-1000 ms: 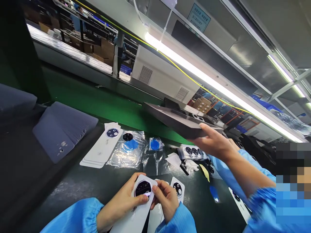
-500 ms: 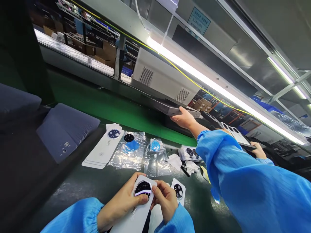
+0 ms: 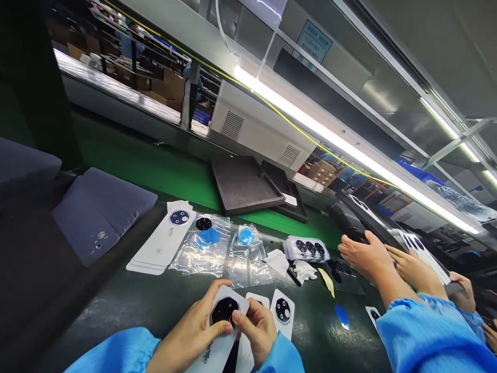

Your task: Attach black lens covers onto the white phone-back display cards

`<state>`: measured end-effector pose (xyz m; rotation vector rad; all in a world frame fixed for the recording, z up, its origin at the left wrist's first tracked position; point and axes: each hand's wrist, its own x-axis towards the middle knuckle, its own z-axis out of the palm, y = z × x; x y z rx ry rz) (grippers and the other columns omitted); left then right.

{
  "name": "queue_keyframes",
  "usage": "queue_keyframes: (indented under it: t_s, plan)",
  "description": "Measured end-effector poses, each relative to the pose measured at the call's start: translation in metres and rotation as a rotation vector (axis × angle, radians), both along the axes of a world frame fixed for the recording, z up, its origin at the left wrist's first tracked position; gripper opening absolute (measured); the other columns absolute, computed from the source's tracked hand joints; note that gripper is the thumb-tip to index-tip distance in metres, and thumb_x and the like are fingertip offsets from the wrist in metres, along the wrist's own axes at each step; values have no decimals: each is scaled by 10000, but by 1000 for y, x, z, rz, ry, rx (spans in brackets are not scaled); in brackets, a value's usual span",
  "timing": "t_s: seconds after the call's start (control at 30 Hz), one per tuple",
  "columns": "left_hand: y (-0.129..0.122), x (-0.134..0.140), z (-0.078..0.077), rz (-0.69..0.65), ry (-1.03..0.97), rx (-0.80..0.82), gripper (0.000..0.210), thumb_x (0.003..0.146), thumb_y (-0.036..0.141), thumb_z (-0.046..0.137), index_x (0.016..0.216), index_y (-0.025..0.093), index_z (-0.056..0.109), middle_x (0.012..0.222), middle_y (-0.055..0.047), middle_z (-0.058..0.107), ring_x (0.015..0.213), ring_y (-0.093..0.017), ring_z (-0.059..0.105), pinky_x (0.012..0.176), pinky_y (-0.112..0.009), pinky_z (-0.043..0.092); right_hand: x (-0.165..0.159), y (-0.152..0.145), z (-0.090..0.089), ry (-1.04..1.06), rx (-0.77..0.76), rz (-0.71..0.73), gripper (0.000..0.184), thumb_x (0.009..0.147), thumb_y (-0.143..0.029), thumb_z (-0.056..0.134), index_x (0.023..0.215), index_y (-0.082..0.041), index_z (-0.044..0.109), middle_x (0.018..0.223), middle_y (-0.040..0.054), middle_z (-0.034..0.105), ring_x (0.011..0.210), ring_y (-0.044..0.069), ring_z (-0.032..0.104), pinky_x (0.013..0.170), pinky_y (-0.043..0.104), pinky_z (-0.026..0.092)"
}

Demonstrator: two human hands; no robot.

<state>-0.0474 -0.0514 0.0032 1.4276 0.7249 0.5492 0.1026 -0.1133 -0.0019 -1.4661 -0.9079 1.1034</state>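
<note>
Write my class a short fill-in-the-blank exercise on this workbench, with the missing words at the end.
1. The left hand and the right hand hold the same ____ panel.
2. Two dark trays lie on the ____ surface.
3. The oval sheet near the yellow strip is ____.
4. The packet shows ____ black discs in a row.

Missing words: white; green; blue; three.
</note>
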Motion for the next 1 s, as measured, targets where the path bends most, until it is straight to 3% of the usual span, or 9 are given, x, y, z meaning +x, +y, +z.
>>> queue_keyframes:
  t_s: [0.17, 0.33, 0.47, 0.57, 0.77, 0.87, 1.0]
  plan:
    - [-2, 0, 2, 42, 26, 11, 590, 718, 396, 566, 1258, 214, 410, 959, -56, 681, 992, -312, 591, 872, -370, 413, -3, 1, 7, -86, 24, 12, 393, 637, -654, 686, 558, -282, 590, 533, -3, 497, 515, 167, 462, 512, 304, 391]
    - [0, -3, 6, -26, 38, -12, 560, 757, 437, 552, 1263, 252, 400, 970, -47, 669, 1126, -316, 534, 870, -342, 414, 1, 8, 22, -101, 0, 106, 435, 644, -668, 679, 619, -244, 586, 547, -29, 467, 501, 139, 404, 528, 289, 350]
    - [-1, -4, 7, -1, 25, 63, 296, 843, 505, 453, 1015, 270, 505, 892, -13, 651, 928, -255, 599, 788, -303, 436, 5, 13, 25, -118, 3, 164, 497, 629, -673, 698, 664, -191, 579, 594, -40, 472, 570, 110, 379, 590, 252, 331]
    - [-1, -1, 5, 94, 61, 84, 337, 839, 584, 426, 764, 259, 475, 722, 15, 588, 726, -214, 570, 662, -278, 430, 3, 12, 20, -180, 7, 186, 513, 678, -691, 639, 651, -194, 516, 581, -50, 421, 569, 109, 349, 575, 247, 288]
    - [0, 11, 3, 252, 20, 85, 401, 774, 654, 436, 721, 258, 477, 676, 6, 540, 673, -217, 525, 666, -308, 404, -11, 13, 14, -450, 148, 42, 448, 835, -643, 448, 651, -235, 441, 610, -33, 393, 582, 153, 369, 579, 287, 267]
    - [5, 13, 3, 263, -22, 42, 428, 756, 673, 476, 727, 246, 482, 655, 13, 508, 682, -214, 522, 663, -302, 415, -12, 19, 17, -409, 141, 20, 435, 817, -637, 491, 663, -231, 465, 598, -41, 390, 568, 144, 362, 571, 277, 283]
    - [17, 8, 7, 238, -78, 25, 470, 791, 694, 400, 740, 230, 451, 710, 10, 506, 724, -200, 525, 653, -283, 439, -8, 27, 20, -232, 146, 27, 469, 718, -662, 617, 755, -197, 571, 659, -29, 500, 629, 134, 429, 619, 253, 341]
